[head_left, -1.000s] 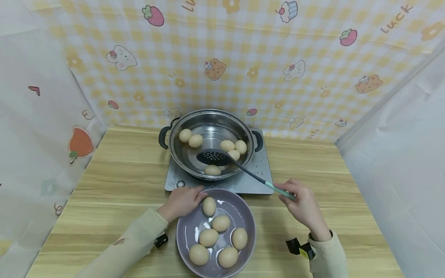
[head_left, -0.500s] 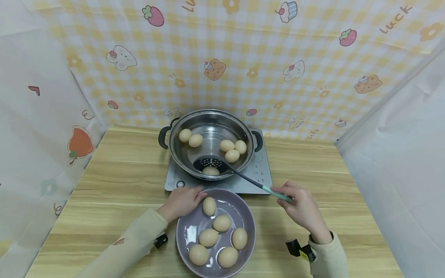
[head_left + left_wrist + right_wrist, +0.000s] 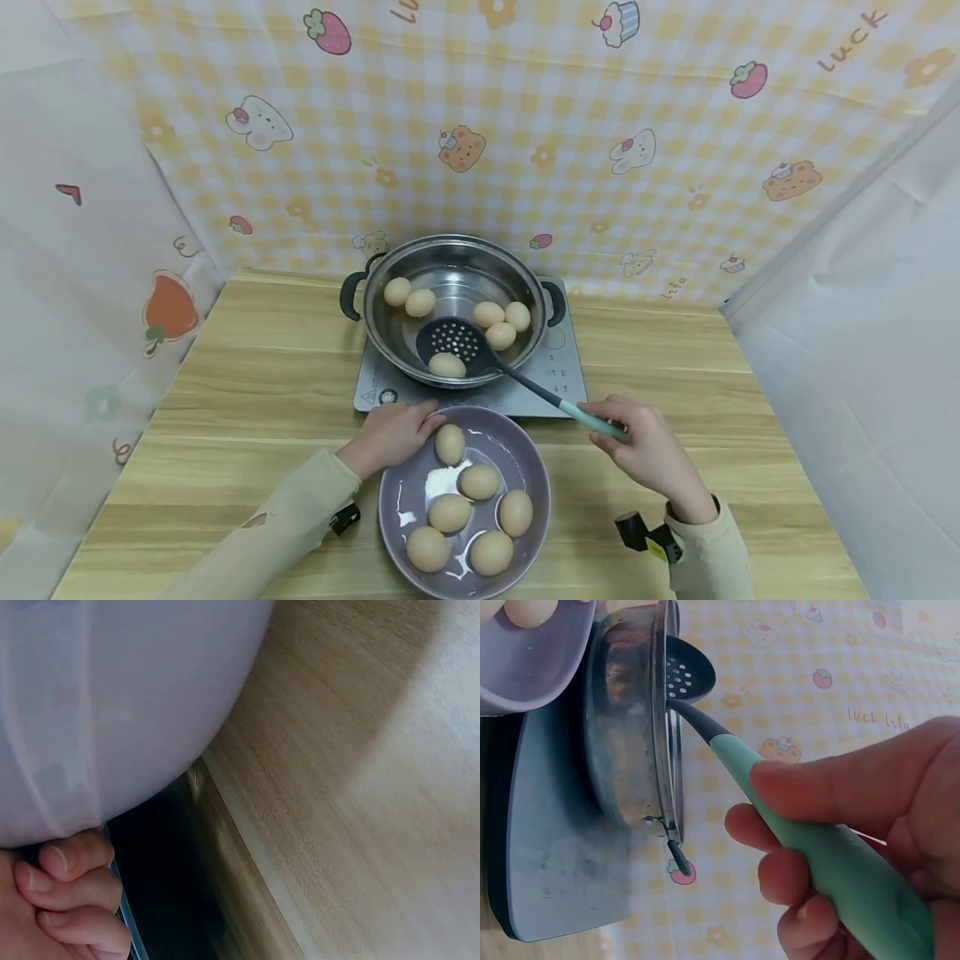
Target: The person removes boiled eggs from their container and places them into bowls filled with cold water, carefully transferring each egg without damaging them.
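My right hand (image 3: pixel 648 450) grips the green handle of a black skimmer (image 3: pixel 450 336). Its perforated bowl is tilted inside the steel pot (image 3: pixel 453 268), with one egg (image 3: pixel 447 365) lying on or against its front part. Several more eggs sit in the pot, two at the left and a cluster at the right. My left hand (image 3: pixel 392 435) holds the upper left rim of a purple-grey dish (image 3: pixel 525 454), thumb at the rim. Curled fingers (image 3: pixel 82 889) show under the dish in the left wrist view. Several eggs (image 3: pixel 480 482) lie in the dish.
Beneath the pot is a flat grey induction cooker (image 3: pixel 562 367). Black handles (image 3: pixel 556 303) stick out from the pot's sides. The wooden table (image 3: pixel 660 350) meets a checked cloth (image 3: pixel 570 108) at the back. White sheets (image 3: pixel 885 375) hang on both sides.
The skimmer's bowl has dipped down around the front egg, then tilted up, and that egg has shifted slightly left. My right hand has moved a little left and down. The left hand stays put.
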Tool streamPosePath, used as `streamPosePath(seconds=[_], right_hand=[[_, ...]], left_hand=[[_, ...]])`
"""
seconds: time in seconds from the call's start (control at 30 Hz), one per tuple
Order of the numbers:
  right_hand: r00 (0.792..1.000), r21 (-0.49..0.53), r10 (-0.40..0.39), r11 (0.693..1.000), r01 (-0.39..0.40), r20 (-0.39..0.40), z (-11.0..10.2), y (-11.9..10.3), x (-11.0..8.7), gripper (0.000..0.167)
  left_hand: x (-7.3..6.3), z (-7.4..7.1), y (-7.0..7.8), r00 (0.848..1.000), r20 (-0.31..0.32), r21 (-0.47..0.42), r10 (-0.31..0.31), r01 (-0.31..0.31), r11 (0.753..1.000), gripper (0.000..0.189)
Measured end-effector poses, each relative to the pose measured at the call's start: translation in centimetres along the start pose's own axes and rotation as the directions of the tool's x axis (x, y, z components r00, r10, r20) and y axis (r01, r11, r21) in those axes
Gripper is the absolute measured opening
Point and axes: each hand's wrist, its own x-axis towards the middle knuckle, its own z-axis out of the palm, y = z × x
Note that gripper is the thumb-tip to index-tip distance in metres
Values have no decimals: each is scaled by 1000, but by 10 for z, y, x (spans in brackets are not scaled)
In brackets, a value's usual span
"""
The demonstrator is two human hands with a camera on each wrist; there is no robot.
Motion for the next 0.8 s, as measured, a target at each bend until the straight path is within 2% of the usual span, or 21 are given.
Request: streamPosePath(seconds=[0.3, 0.57, 0.8], right_hand=[[999, 59, 35, 998, -37, 42, 0, -2, 3, 32], [998, 26, 51, 998, -52, 41, 2, -4, 6, 33], [993, 103, 70, 992, -80, 94, 0, -3, 5, 28]], left_hand=[[0, -1, 0, 1000, 7, -2, -8, 8, 1000, 27], [0, -1, -1, 1000, 11, -6, -11, 11, 1000, 27], [0, 0, 0, 1000, 15, -8, -14, 15, 1000, 27]])
